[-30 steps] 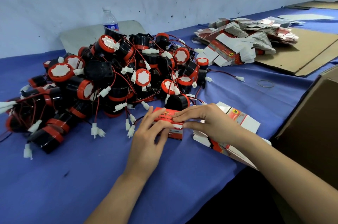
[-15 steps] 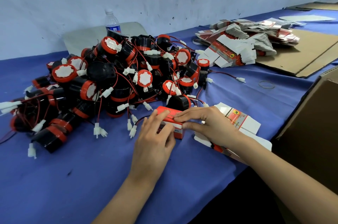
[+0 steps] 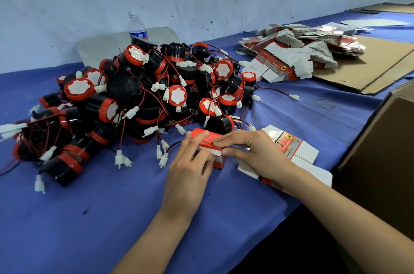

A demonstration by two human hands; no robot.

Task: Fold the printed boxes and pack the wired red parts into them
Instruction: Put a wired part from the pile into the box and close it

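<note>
Blue table (image 3: 89, 217): both hands, L (image 3: 190, 175) & R (image 3: 255, 155), press red box (image 3: 209, 139).

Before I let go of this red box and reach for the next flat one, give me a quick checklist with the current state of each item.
1. Both hands on the box: ok. The left hand and right hand press the small red box on the blue cloth.
2. Top flap tucked shut: cannot tell, fingers cover the seam.
3. Part inside, wire not trapped: cannot tell, the box hides its contents.
4. Next blanks in reach: ok. Flat boxes lie under the right hand.
5. More parts available: ok. The pile of red parts sits just behind the box.
6. Carton for finished boxes: ok, the brown carton stands at the right.
</note>
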